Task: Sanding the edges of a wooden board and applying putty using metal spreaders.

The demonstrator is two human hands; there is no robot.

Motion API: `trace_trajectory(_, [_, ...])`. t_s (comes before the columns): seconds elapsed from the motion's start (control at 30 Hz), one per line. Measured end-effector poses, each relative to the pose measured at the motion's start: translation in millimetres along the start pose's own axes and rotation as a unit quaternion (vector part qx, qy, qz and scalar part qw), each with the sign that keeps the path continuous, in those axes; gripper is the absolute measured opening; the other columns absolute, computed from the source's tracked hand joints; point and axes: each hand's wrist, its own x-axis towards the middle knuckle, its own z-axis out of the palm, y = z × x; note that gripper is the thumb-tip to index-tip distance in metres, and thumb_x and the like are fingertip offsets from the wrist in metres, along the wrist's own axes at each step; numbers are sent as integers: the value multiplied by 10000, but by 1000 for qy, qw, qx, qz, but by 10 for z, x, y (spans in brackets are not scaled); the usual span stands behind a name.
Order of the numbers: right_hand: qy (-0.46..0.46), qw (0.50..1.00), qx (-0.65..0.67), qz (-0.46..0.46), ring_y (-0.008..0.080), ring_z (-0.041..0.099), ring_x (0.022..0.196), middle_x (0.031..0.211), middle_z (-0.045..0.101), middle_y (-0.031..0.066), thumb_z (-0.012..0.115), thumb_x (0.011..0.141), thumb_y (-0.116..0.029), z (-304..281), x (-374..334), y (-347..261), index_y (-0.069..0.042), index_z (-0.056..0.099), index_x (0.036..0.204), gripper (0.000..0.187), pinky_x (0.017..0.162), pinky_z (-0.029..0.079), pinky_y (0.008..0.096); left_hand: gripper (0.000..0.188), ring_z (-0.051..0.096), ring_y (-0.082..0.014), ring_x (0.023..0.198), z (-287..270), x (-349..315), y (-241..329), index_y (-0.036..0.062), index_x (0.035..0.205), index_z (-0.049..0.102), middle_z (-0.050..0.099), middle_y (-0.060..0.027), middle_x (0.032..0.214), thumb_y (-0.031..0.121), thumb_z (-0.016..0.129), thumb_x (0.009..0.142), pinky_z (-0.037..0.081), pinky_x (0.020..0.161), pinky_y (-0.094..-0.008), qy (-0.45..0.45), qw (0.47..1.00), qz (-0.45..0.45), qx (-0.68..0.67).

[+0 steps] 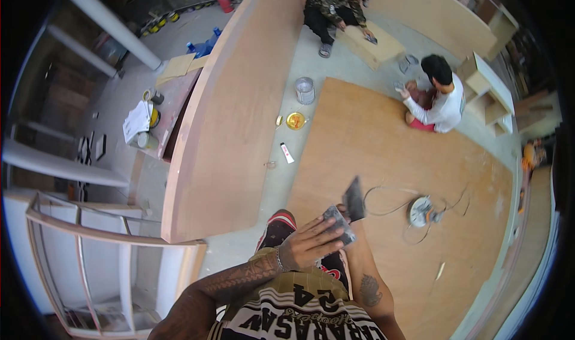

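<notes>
My left hand (308, 244) is closed on a grey, smeared flat plate (339, 225), its fingers lying across the face. Just beyond it, my right hand (342, 210) grips a dark flat scraper (354, 199) raised at a slant beside the plate. Most of the right hand is hidden behind the plate, and the scraper is slightly blurred. Both hands are close together above my shoe (278, 225) and the edge of a broad brown plywood sheet (389, 160).
A tall curved wooden panel (233, 118) stands left. Along the floor strip are a can (304, 91), a yellow-filled lid (296, 121) and a white tube (287, 153). A round white object (421, 211) with cable lies on the plywood. Two people (443, 94) crouch beyond, one working a pale board (377, 46).
</notes>
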Motion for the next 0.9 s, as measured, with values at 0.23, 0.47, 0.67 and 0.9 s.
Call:
trace_trajectory(0.23, [242,945,-194,101,98,333,408,531,381,-44,528,1035,-444,415,471,-429,-160,540,807,364,356,277,244,531,594,-389,1285,61,553,-996,13,1390,575,624,-230,1356,-68,528,868,442,1111,-485,170,876,-444,-78])
trace_trajectory(0.47, [223,956,-131,139,87,412,450,555,428,-33,528,1042,-446,1074,1399,-1090,-136,596,907,345,361,311,244,390,638,-383,1209,204,879,-1798,-28,1295,636,639,-254,1308,-27,538,918,527,1014,-401,133,968,-209,26])
trace_trajectory(0.67, [397,834,-363,-120,132,577,615,818,623,7,582,1023,-463,1390,1777,-1699,-163,631,1128,321,474,436,257,164,702,-267,878,57,1025,-3544,21,1099,654,707,-115,1025,122,558,1013,566,765,-353,414,606,-571,-368])
trace_trajectory(0.9, [257,552,-681,-407,220,691,905,1035,705,82,591,1030,-230,1655,2326,-2152,-66,642,1179,227,798,541,337,253,385,-75,491,37,1067,-3826,85,943,603,472,24,637,272,476,1056,297,403,-222,448,232,-453,-735])
